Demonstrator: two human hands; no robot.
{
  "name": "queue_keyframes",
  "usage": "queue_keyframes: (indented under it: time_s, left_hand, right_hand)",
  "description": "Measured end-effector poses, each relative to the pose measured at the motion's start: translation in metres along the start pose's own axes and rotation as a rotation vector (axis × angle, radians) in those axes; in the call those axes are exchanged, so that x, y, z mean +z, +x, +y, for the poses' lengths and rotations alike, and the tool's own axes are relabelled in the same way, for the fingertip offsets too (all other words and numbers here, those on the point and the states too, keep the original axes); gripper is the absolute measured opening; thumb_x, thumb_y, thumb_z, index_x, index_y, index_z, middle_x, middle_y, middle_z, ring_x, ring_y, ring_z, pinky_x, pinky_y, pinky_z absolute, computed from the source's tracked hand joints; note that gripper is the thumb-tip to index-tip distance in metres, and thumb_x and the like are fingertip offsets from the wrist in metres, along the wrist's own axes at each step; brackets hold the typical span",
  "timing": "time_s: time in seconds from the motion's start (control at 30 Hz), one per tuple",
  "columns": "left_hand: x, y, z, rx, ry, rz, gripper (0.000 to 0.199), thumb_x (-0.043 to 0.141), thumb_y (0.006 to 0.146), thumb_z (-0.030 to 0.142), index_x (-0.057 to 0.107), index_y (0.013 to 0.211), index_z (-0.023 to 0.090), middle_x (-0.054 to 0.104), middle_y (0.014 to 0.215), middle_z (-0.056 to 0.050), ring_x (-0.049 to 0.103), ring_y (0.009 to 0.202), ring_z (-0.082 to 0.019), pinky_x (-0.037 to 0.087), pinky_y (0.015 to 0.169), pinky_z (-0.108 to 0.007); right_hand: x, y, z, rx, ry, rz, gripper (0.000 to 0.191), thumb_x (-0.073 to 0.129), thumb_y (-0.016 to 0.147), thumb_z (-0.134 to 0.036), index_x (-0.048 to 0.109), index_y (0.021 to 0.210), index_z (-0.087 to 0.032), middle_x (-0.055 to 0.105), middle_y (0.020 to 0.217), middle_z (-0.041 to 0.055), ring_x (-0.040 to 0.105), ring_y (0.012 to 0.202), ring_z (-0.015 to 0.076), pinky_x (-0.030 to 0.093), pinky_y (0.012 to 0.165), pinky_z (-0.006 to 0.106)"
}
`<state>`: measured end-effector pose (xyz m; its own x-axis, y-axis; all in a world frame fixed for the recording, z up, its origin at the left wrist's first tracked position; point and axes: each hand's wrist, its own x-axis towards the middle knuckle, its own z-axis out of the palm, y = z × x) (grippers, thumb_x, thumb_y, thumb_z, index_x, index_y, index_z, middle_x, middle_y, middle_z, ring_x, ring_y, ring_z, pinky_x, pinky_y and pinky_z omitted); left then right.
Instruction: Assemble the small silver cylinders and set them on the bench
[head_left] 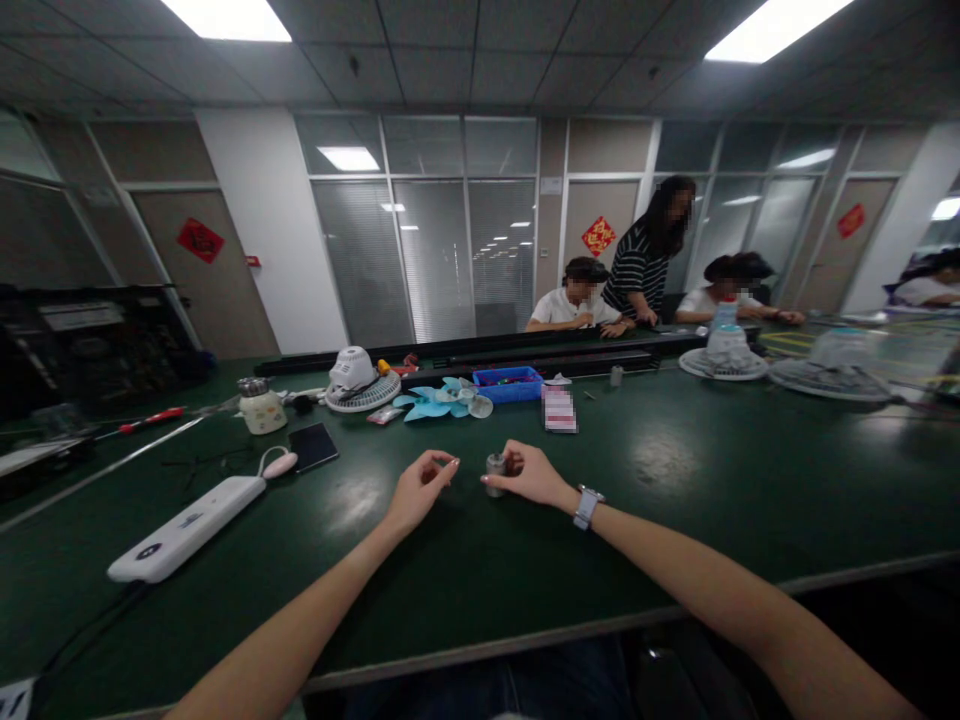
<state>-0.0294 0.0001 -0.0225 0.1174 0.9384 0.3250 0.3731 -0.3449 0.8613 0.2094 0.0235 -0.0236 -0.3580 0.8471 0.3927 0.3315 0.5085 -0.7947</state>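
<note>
My right hand has its thumb and fingers around a small grey metal cylinder that stands upright on the green table. The cylinder has a narrower piece on top; I cannot tell exactly what it is. A watch with a pale strap is on my right wrist. To the left of the cylinder, my left hand hovers with curved fingers, slightly apart from the thumb, and nothing visible in them. It does not touch the cylinder.
Beyond my hands lie light-blue fan blades, a blue bin of small parts, a pink-and-white packet and a white fan part. On the left are a white power strip, a phone and a jar. People work opposite.
</note>
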Motion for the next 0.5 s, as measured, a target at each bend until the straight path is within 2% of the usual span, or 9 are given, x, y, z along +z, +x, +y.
queue_keyframes:
  time_s: [0.1, 0.2, 0.3, 0.5]
  left_hand:
    - [0.005, -0.006, 0.011, 0.076, -0.003, -0.037, 0.043, 0.063, 0.081, 0.054, 0.066, 0.103, 0.018, 0.060, 0.072, 0.001, 0.055, 0.068, -0.015, 0.041, 0.062, -0.025]
    - [0.009, -0.010, 0.019, 0.119, 0.018, -0.083, 0.043, 0.063, 0.082, 0.052, 0.069, 0.108, 0.018, 0.062, 0.079, -0.002, 0.055, 0.071, -0.016, 0.041, 0.064, -0.025]
    - [0.012, -0.012, 0.021, 0.149, 0.051, -0.121, 0.044, 0.062, 0.083, 0.052, 0.072, 0.111, 0.020, 0.064, 0.089, -0.006, 0.056, 0.075, -0.018, 0.042, 0.066, -0.027]
    - [0.019, -0.011, 0.020, 0.192, 0.073, -0.142, 0.038, 0.062, 0.084, 0.053, 0.078, 0.099, 0.022, 0.063, 0.093, -0.007, 0.056, 0.076, -0.018, 0.042, 0.065, -0.027]
  right_hand:
    - [0.016, -0.012, -0.011, -0.017, 0.059, -0.106, 0.047, 0.081, 0.063, -0.053, 0.053, 0.080, -0.019, 0.065, 0.075, -0.0004, 0.062, 0.066, 0.0146, 0.052, 0.062, 0.029]
    - [0.020, -0.017, -0.017, -0.041, 0.100, -0.149, 0.045, 0.082, 0.063, -0.050, 0.054, 0.081, -0.019, 0.067, 0.078, 0.0002, 0.063, 0.069, 0.0152, 0.052, 0.065, 0.030]
    - [0.020, -0.019, -0.021, -0.050, 0.095, -0.164, 0.044, 0.082, 0.064, -0.049, 0.055, 0.082, -0.019, 0.067, 0.080, 0.0009, 0.064, 0.071, 0.0160, 0.052, 0.067, 0.031]
    - [0.020, -0.021, -0.025, -0.062, 0.024, -0.142, 0.043, 0.081, 0.065, -0.050, 0.055, 0.082, -0.020, 0.066, 0.078, -0.0004, 0.062, 0.069, 0.0157, 0.050, 0.063, 0.029]
